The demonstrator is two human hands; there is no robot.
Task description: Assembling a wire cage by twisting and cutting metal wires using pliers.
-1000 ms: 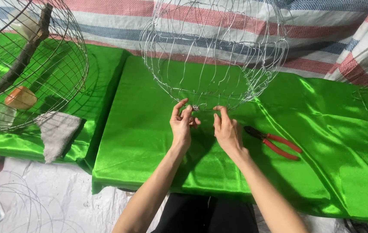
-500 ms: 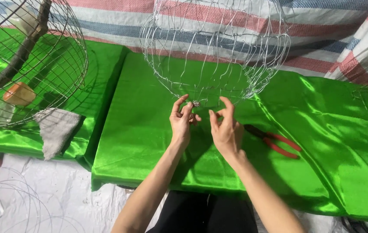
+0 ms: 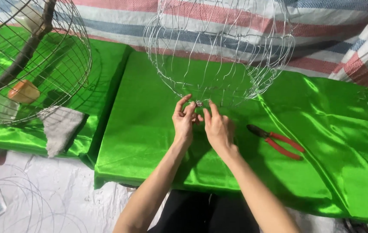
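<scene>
Both hands meet at the bottom of a wire cage (image 3: 220, 47) that stands on the green-covered table (image 3: 330, 172), at its far middle. The left hand (image 3: 185, 121) has its fingers curled narrow, thumb and forefinger pinching a small knot of wire (image 3: 199, 103) at the cage's lowest ring. The right hand (image 3: 218, 127) sits just beside it, touching, its fingertips closed on the same knot from the right. The cage is silver, rounded and open-meshed, its wires bowing outward above the hands.

Red-handled pliers (image 3: 276, 141) lie on the cloth to the right of the right hand, near but apart from it, jaws pointing left and far.

On a second green table to the left stands a darker round cage (image 3: 69, 56) holding a branch (image 3: 24, 51) and an orange dish (image 3: 23, 91). A grey rag (image 3: 59, 127) hangs over that table's near edge. Loose wire hoops (image 3: 28, 203) lie on the white floor cover at near left.
</scene>
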